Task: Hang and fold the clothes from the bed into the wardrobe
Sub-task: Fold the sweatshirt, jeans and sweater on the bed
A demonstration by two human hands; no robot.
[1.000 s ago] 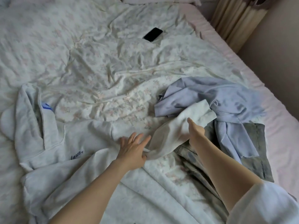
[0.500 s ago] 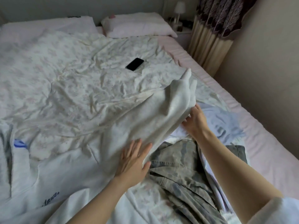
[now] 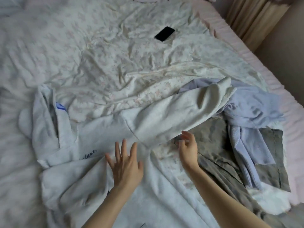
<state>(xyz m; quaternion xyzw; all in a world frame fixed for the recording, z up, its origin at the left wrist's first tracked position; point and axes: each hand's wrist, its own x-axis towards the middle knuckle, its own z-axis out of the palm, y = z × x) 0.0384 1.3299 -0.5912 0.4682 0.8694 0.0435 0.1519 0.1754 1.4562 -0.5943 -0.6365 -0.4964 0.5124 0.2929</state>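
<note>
Head view: white hoodie [image 3: 102, 140] is being pressed by spread left hand [image 3: 125, 168]; right hand [image 3: 188, 149], loosely curled, is gripping nothing. Sleeve [image 3: 185, 109] is lying over grey garment [image 3: 230, 155] & blue shirt [image 3: 250, 111], prob. being dragged along if pulled.

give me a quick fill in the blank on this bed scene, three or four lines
1. The black phone lies on the ____.
2. The white sweatshirt's sleeve stretches toward the ____ shirt.
3. The left hand rests on the sweatshirt with fingers ____.
4. The right hand holds ____.

Missing words: bed; blue; spread; nothing
</note>
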